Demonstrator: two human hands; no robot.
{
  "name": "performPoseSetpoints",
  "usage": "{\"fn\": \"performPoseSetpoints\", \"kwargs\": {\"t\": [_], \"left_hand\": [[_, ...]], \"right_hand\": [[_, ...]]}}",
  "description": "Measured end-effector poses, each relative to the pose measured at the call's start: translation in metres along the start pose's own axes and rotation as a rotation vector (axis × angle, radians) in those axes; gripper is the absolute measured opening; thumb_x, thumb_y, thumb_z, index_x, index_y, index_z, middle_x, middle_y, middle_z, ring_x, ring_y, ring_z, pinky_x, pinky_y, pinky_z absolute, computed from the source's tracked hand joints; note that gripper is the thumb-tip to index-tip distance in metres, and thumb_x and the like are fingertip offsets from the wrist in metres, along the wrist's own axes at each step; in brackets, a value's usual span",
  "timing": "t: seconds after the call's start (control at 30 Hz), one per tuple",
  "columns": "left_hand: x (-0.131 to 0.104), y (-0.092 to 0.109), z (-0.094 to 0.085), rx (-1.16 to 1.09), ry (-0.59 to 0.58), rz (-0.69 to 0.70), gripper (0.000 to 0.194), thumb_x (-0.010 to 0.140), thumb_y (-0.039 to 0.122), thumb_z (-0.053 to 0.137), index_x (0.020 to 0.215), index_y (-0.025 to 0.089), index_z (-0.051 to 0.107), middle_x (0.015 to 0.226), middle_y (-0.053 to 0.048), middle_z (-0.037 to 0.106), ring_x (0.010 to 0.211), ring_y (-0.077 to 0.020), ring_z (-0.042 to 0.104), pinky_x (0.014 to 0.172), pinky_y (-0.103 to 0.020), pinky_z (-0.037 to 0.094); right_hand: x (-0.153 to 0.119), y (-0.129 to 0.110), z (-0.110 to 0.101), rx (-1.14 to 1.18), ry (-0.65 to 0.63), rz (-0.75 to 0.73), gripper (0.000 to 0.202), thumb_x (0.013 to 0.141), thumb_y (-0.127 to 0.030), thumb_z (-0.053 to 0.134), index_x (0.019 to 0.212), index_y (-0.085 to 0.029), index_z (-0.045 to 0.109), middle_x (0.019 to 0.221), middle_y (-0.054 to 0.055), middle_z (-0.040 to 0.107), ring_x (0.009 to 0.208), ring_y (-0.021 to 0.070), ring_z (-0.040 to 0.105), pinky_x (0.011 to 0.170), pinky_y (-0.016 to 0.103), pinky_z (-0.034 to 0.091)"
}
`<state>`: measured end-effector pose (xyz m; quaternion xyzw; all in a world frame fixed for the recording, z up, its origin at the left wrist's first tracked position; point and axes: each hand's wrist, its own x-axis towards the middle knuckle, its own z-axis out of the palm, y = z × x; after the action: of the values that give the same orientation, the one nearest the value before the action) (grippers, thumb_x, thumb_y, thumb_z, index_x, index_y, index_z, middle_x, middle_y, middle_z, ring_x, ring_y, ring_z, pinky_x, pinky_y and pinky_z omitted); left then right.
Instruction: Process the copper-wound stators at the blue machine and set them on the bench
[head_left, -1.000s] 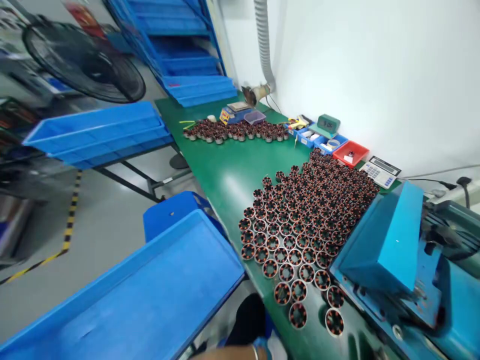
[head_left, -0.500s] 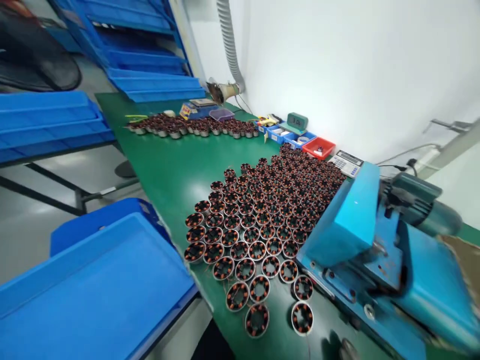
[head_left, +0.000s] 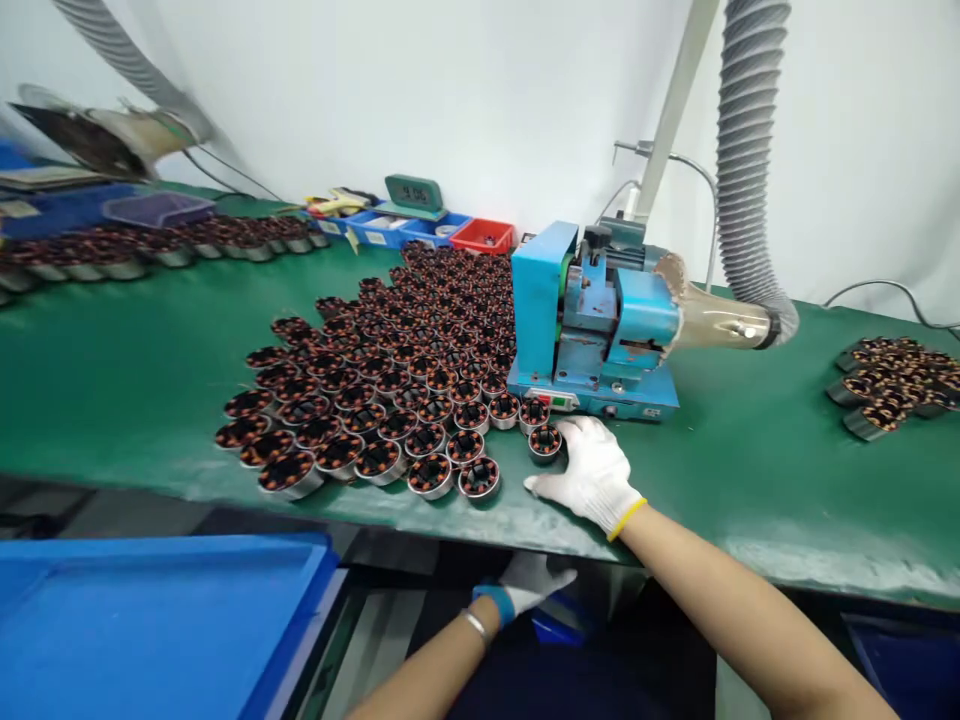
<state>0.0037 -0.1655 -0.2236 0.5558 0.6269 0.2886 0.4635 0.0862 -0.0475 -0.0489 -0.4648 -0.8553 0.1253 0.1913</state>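
Note:
My right hand (head_left: 592, 470), in a white glove with a yellow cuff, is at the table's front part with thumb and fingers spread. Just left of its fingers stands a round metal-ringed motor stator (head_left: 545, 443) with copper windings; whether the fingertips touch it I cannot tell. Many similar stators (head_left: 379, 460) stand upright in a dense group to the left. My left hand (head_left: 529, 582), gloved with a blue cuff and a metal band on the wrist, hangs below the table edge, thumb apart from the fingers and nothing visible in it.
A blue grinding-type machine (head_left: 592, 330) stands behind the right hand, joined to a grey flexible duct (head_left: 754, 150). More stators (head_left: 892, 380) lie at the right. A blue tray (head_left: 150, 620) is at the lower left. Small bins, one a red bin (head_left: 484, 236), line the wall.
My view has swung right, bringing the whole machine, its duct and the right-hand stators into sight. Both gloved hands now show, the right one beside the nearest stator.

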Motion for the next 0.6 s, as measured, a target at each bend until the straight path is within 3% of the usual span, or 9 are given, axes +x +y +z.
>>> {"fn": "performPoseSetpoints", "kwargs": {"t": [0.1, 0.2, 0.27, 0.3, 0.37, 0.43, 0.5, 0.53, 0.6], "left_hand": [[-0.022, 0.005, -0.011, -0.046, -0.030, 0.024, 0.028, 0.086, 0.035, 0.060, 0.107, 0.016, 0.064, 0.109, -0.008, 0.067, 0.098, -0.0211, 0.064, 0.088, -0.039, 0.053], [-0.056, 0.018, -0.030, -0.080, 0.013, 0.044, 0.025, 0.081, 0.034, 0.061, 0.098, 0.017, 0.069, 0.098, -0.007, 0.072, 0.092, -0.0223, 0.067, 0.085, -0.034, 0.054], [-0.080, 0.034, -0.043, -0.078, 0.094, 0.112, 0.026, 0.077, 0.034, 0.062, 0.097, 0.019, 0.070, 0.095, -0.006, 0.072, 0.089, -0.0222, 0.067, 0.084, -0.034, 0.055], [-0.090, 0.044, -0.049, -0.071, 0.155, 0.177, 0.027, 0.075, 0.035, 0.063, 0.097, 0.021, 0.070, 0.094, -0.006, 0.072, 0.086, -0.0220, 0.067, 0.082, -0.035, 0.055], [-0.101, 0.065, -0.058, -0.039, 0.318, 0.335, 0.031, 0.074, 0.036, 0.063, 0.102, 0.023, 0.069, 0.095, -0.008, 0.071, 0.085, -0.0227, 0.067, 0.082, -0.037, 0.056], [-0.098, 0.087, -0.065, 0.030, 0.500, 0.457, 0.044, 0.074, 0.036, 0.065, 0.116, 0.023, 0.063, 0.109, -0.010, 0.069, 0.098, -0.0261, 0.066, 0.090, -0.041, 0.054], [-0.080, 0.108, -0.071, 0.116, 0.622, 0.496, 0.068, 0.071, 0.034, 0.068, 0.135, 0.020, 0.048, 0.132, -0.014, 0.058, 0.121, -0.0303, 0.056, 0.105, -0.045, 0.045], [-0.068, 0.116, -0.073, 0.146, 0.626, 0.488, 0.081, 0.070, 0.032, 0.069, 0.143, 0.018, 0.037, 0.143, -0.015, 0.048, 0.131, -0.0316, 0.047, 0.110, -0.046, 0.040], [-0.040, 0.129, -0.077, 0.153, 0.502, 0.464, 0.100, 0.067, 0.027, 0.069, 0.151, 0.014, 0.017, 0.151, -0.019, 0.034, 0.138, -0.0324, 0.038, 0.113, -0.046, 0.036]], "right_hand": [[0.007, -0.009, 0.004, 0.015, 0.014, 0.047, 0.058, 0.064, -0.056, 0.074, 0.106, -0.018, 0.064, 0.106, 0.011, 0.062, 0.103, 0.0319, 0.056, 0.091, 0.047, 0.046], [0.001, 0.003, -0.007, 0.102, -0.102, -0.121, 0.049, 0.067, -0.043, 0.075, 0.107, -0.018, 0.065, 0.108, 0.009, 0.063, 0.104, 0.0272, 0.058, 0.093, 0.041, 0.046], [-0.012, 0.020, -0.020, 0.144, -0.183, -0.225, 0.057, 0.056, -0.034, 0.081, 0.109, -0.022, 0.065, 0.112, 0.004, 0.064, 0.105, 0.0232, 0.059, 0.094, 0.034, 0.047], [-0.021, 0.031, -0.027, 0.149, -0.203, -0.245, 0.066, 0.055, -0.033, 0.081, 0.117, -0.022, 0.062, 0.118, 0.006, 0.062, 0.111, 0.0248, 0.058, 0.097, 0.035, 0.046], [-0.043, 0.054, -0.039, 0.062, -0.134, -0.120, 0.081, 0.056, -0.039, 0.079, 0.131, -0.020, 0.053, 0.132, 0.011, 0.055, 0.122, 0.0311, 0.051, 0.102, 0.044, 0.043], [-0.069, 0.072, -0.048, -0.010, -0.036, 0.049, 0.074, 0.061, -0.043, 0.076, 0.128, -0.021, 0.055, 0.132, 0.010, 0.054, 0.120, 0.0319, 0.052, 0.100, 0.045, 0.045], [-0.095, 0.080, -0.052, -0.007, 0.044, 0.137, 0.055, 0.068, -0.045, 0.071, 0.117, -0.021, 0.061, 0.126, 0.009, 0.058, 0.112, 0.0286, 0.058, 0.094, 0.042, 0.049], [-0.106, 0.080, -0.053, 0.003, 0.071, 0.136, 0.047, 0.072, -0.044, 0.069, 0.112, -0.021, 0.063, 0.122, 0.008, 0.061, 0.111, 0.0276, 0.059, 0.094, 0.041, 0.050], [-0.122, 0.072, -0.049, -0.003, 0.108, 0.082, 0.042, 0.074, -0.044, 0.067, 0.109, -0.021, 0.064, 0.118, 0.008, 0.063, 0.116, 0.0290, 0.056, 0.099, 0.043, 0.047]]}}
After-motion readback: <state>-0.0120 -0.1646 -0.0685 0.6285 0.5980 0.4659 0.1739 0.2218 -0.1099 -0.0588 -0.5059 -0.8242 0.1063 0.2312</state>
